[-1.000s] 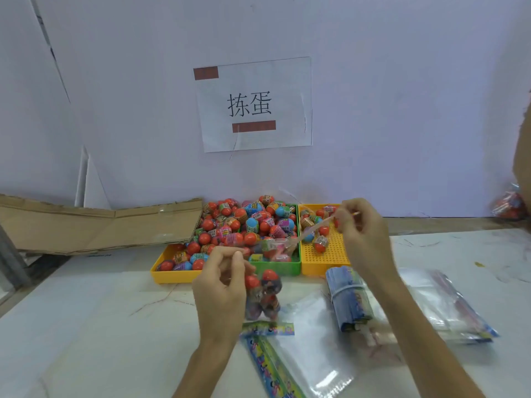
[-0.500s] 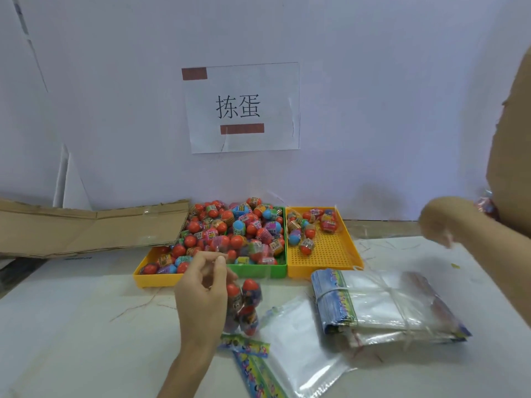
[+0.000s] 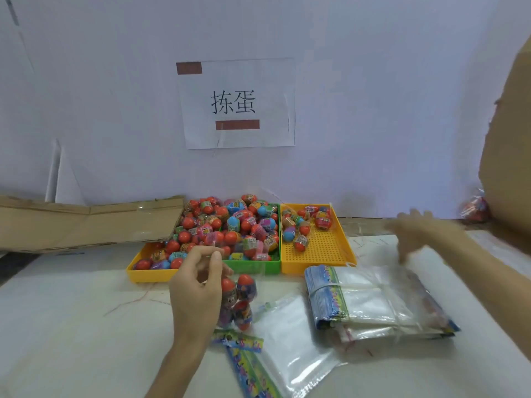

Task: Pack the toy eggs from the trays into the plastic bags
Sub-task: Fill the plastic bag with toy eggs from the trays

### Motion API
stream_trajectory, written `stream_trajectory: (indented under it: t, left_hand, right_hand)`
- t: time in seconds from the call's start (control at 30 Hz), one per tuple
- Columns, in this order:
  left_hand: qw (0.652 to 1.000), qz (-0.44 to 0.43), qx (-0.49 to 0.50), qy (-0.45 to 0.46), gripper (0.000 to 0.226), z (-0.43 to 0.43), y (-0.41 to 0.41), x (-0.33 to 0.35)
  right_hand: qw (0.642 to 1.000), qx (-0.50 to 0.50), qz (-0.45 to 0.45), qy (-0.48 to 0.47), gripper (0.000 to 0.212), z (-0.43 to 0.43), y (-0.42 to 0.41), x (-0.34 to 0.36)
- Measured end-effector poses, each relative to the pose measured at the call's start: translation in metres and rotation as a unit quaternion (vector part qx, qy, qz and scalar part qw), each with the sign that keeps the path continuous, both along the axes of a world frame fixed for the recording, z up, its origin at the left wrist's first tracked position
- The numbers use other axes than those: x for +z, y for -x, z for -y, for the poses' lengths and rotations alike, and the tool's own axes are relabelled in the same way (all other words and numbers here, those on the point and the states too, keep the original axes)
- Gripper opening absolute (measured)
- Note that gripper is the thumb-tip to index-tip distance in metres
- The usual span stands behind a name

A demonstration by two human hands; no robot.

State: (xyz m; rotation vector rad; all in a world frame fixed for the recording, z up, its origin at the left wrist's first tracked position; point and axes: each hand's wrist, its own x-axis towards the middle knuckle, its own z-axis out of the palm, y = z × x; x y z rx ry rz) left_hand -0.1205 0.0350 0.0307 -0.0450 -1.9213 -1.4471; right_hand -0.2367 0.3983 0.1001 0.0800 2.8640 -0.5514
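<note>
My left hand (image 3: 195,294) pinches the top of a clear plastic bag of toy eggs (image 3: 238,300) that hangs just above the table, in front of the trays. My right hand (image 3: 416,234) is blurred, fingers spread and holding nothing, over the far edge of a banded stack of empty bags (image 3: 373,305). A green tray (image 3: 253,265) is heaped with red-topped toy eggs (image 3: 230,222). A yellow tray (image 3: 319,251) to its right holds several eggs at its far end. Another yellow tray (image 3: 149,272) sits at the left.
A loose empty bag (image 3: 290,337) with a printed header lies flat in front of me. Flattened cardboard (image 3: 86,222) leans at the back left. A cardboard box (image 3: 508,156) and a packed egg bag (image 3: 474,208) are at the far right. A paper sign (image 3: 235,103) hangs on the wall.
My right hand let go of the bag top, swung out to the right, and has come back over the bag stack. My left hand keeps holding the filled bag.
</note>
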Motion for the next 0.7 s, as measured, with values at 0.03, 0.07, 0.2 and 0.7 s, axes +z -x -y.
stream_trajectory:
  t: [0.03, 0.07, 0.2, 0.7]
  left_hand:
    - [1.000, 0.001, -0.002, 0.002, 0.019, 0.000, 0.000, 0.000]
    - [1.000, 0.002, -0.005, 0.004, 0.019, -0.001, 0.000, 0.001]
    - [1.000, -0.006, -0.002, 0.004, 0.017, -0.001, 0.000, 0.001]
    - [0.983, 0.036, -0.104, -0.147, 0.021, 0.000, 0.000, 0.008]
  right_hand:
    - [0.995, -0.011, -0.047, -0.086, 0.052, 0.007, -0.001, -0.008]
    - [0.995, -0.003, -0.093, -0.042, 0.051, 0.016, -0.008, -0.010]
    - [0.934, 0.081, -0.244, 0.248, 0.010, 0.081, -0.043, -0.009]
    - [0.853, 0.129, -0.196, 0.467, 0.014, 0.188, -0.076, -0.050]
